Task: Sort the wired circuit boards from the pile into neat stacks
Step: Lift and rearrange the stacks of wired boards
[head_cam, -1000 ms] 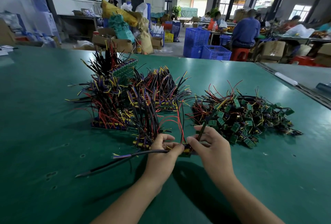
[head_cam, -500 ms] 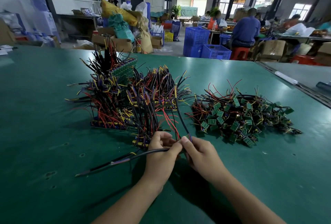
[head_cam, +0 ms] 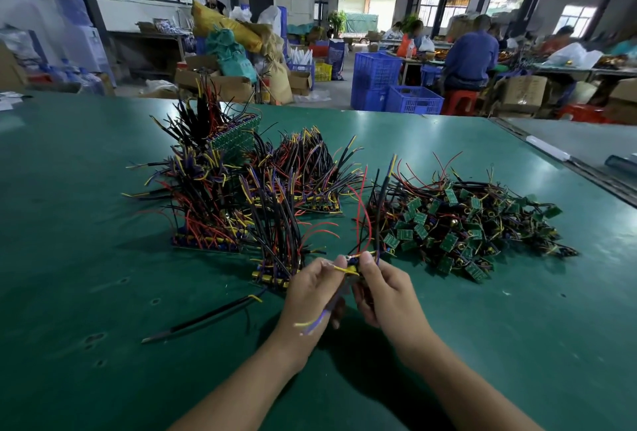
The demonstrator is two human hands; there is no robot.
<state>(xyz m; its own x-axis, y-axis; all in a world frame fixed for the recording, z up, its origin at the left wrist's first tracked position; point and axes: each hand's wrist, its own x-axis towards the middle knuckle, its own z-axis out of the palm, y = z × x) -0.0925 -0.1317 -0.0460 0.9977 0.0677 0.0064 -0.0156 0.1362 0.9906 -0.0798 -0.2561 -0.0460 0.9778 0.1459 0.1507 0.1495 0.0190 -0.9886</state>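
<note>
1. Head view, change: a second ago the right hand (head_cam: 386, 289) was at the near edge of the loose pile (head_cam: 465, 223). It has since drawn back. Both hands now meet in front of the person with one wired circuit board (head_cam: 353, 267) between them, raised off the tabletop (head_cam: 86, 258).
2. Finger state: the left hand (head_cam: 310, 289) and the right hand each pinch the board from their own side. The thumb and curled fingers (head_cam: 368, 261) are closed on it.
3. The long black cable (head_cam: 206, 318) lies left of the fingers where it lay before. Its yellow-tipped near end is now apart from the left hand.
4. Meaning for the task, as a judgement: one board has been taken out of the pile and is being turned or straightened in hand. It has not yet been set on a stack.
5. Appearance of the board:
   - It is small and mostly hidden by the fingertips.
   - A yellow lead crosses between the two thumbs.
   - Red and black leads rise beyond the fingers.
   - Purple and yellow leads trail toward the person over the left hand and are blurred.
6. Surroundings:
   - The pile of green boards with tangled leads lies right of and beyond the fingers.
   - The sorted stacks (head_cam: 206, 196) stand left of and beyond them, leads upward.
   - The nearest stack (head_cam: 275, 251) is just beside the left fingers.
</note>
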